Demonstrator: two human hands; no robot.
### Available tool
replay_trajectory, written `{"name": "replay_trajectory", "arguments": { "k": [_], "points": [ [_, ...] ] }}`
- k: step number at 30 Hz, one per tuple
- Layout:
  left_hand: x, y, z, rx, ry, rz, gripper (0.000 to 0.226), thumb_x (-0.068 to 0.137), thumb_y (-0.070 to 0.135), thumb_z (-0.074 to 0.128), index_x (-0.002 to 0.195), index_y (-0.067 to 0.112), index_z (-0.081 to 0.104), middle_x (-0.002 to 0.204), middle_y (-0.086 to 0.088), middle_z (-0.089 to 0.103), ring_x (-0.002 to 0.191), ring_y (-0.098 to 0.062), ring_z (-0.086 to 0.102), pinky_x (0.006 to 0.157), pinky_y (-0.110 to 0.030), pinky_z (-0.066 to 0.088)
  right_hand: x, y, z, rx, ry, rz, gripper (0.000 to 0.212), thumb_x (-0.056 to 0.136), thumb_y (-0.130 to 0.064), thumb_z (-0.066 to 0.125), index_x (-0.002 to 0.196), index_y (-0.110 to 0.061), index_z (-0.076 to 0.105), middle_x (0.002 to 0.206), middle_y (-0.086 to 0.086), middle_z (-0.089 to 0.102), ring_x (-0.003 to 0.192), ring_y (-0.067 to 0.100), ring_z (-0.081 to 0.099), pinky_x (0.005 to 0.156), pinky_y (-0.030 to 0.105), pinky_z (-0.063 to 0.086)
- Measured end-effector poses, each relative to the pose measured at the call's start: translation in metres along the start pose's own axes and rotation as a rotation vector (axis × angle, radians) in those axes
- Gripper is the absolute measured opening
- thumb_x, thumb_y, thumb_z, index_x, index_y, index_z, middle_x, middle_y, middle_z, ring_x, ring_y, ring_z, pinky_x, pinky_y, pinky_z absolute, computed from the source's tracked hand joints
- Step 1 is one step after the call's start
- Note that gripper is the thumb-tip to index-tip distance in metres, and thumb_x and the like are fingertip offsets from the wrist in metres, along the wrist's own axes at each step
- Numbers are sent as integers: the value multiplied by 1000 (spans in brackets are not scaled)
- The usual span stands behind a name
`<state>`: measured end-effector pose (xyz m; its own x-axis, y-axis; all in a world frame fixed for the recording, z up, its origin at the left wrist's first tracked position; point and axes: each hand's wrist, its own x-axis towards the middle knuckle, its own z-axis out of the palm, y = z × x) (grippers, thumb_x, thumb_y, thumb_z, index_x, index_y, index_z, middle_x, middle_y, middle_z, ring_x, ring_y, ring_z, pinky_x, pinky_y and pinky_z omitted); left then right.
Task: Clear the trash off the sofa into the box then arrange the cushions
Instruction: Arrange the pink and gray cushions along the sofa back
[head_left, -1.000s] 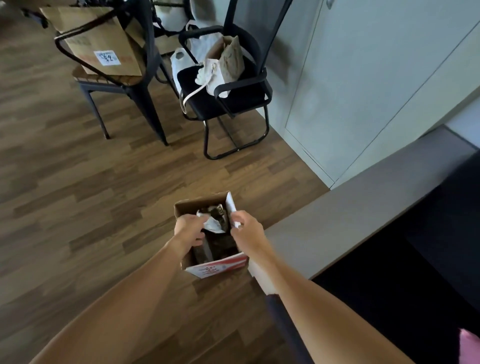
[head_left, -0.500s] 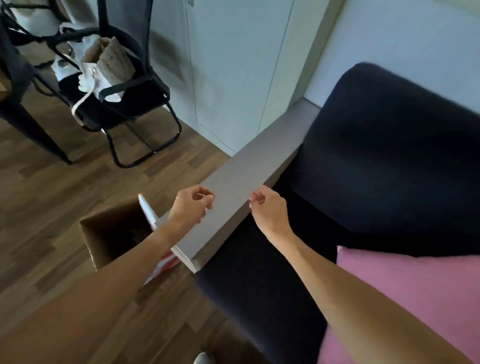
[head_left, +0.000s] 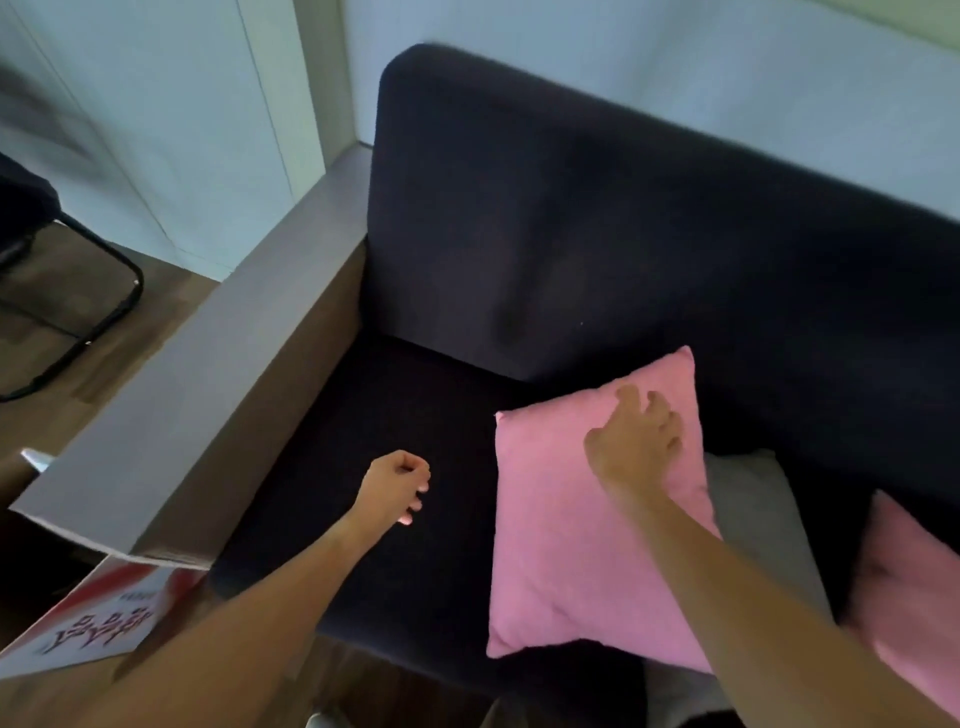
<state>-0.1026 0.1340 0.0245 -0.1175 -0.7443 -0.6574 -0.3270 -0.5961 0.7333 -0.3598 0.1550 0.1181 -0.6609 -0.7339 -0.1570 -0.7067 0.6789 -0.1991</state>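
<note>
A dark navy sofa (head_left: 597, 218) with a grey armrest (head_left: 208, 389) fills the view. A pink cushion (head_left: 561, 545) lies flat on the seat. My right hand (head_left: 636, 441) rests on its upper part, fingers spread, not closed around it. My left hand (head_left: 397, 486) hovers over the bare seat to the cushion's left, fingers curled shut with nothing in them. A grey cushion (head_left: 753, 525) lies partly under the pink one, and a second pink cushion (head_left: 914, 597) sits at the right edge. The box's red-and-white flap (head_left: 98, 618) shows at the lower left, beside the armrest.
A black chair's metal frame (head_left: 104, 291) stands on the wooden floor at the left. White cabinet doors (head_left: 182, 130) and a pale wall (head_left: 623, 52) run behind the sofa.
My view has swung right from the box to the sofa. Both hands left the box and moved over the seat; my right hand has come down on the pink cushion.
</note>
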Motion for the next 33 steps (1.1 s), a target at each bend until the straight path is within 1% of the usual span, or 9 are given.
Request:
{"name": "replay_trajectory", "arguments": {
  "k": [4, 7, 11, 14, 16, 20, 25, 29, 33],
  "points": [
    [3, -4, 38, 41, -86, -52, 15, 95, 15, 58, 106, 8, 65, 92, -11, 64, 66, -20, 60, 54, -32, 54, 16, 46, 1, 46, -22, 248, 78, 84, -27, 65, 148, -28, 22, 160, 13, 18, 141, 48, 23, 116, 65, 14],
    [5, -2, 54, 75, -118, -86, 17, 95, 22, 59, 108, 12, 64, 103, -12, 66, 74, -21, 65, 60, -34, 60, 24, 64, 4, 230, -104, 409, 100, 77, -44, 72, 152, -24, 9, 147, 17, 40, 130, 43, 44, 110, 62, 29],
    [7, 4, 72, 85, -133, -144, 27, 97, 27, 59, 120, 12, 59, 114, -13, 64, 90, -27, 69, 73, -40, 63, 30, 85, 5, 293, -88, 260, 40, 83, -24, 68, 114, -3, 53, 110, 16, 65, 101, 36, 63, 84, 46, 54],
    [7, 14, 80, 60, -146, -183, 42, 98, 34, 58, 132, 11, 52, 118, -11, 61, 101, -29, 66, 82, -44, 60, 28, 83, 2, 435, -93, 158, 11, 82, -12, 69, 85, -6, 59, 84, 7, 63, 86, 33, 66, 64, 31, 47],
    [8, 23, 81, 26, -124, -198, 51, 98, 42, 56, 138, 10, 47, 122, -11, 59, 107, -31, 63, 85, -45, 57, 29, 75, -2, 504, -127, 105, 14, 80, -10, 71, 76, -10, 57, 76, 3, 60, 81, 29, 64, 61, 29, 43],
    [14, 40, 66, -31, -36, -192, 71, 95, 61, 46, 144, 9, 44, 136, -14, 56, 121, -36, 56, 103, -52, 45, 33, 49, -13, 629, -194, 19, 22, 79, -12, 76, 96, -6, 64, 89, 4, 63, 86, 24, 62, 75, 35, 51],
    [26, 69, 13, -240, 98, -91, 67, 91, 71, 40, 132, 20, 53, 140, -8, 56, 118, -31, 55, 99, -51, 36, 46, 10, -24, 903, -209, -16, 26, 77, -8, 78, 100, -5, 66, 95, 6, 68, 91, 25, 66, 84, 39, 55],
    [50, 104, -38, -241, 52, -14, 86, 86, 79, 38, 143, 16, 47, 138, -9, 56, 121, -31, 55, 109, -57, 34, 61, -20, -26, 1101, -210, -42, 28, 78, -4, 77, 88, -26, 62, 95, -3, 67, 88, 14, 67, 74, 27, 53],
    [70, 139, -72, -249, 42, 63, 100, 68, 90, 45, 141, 22, 51, 138, -4, 58, 121, -29, 57, 110, -55, 39, 78, -45, -22, 1210, -252, -1, 34, 78, -5, 78, 103, -24, 63, 101, -9, 66, 89, 7, 65, 68, 20, 49]
  ]
}}
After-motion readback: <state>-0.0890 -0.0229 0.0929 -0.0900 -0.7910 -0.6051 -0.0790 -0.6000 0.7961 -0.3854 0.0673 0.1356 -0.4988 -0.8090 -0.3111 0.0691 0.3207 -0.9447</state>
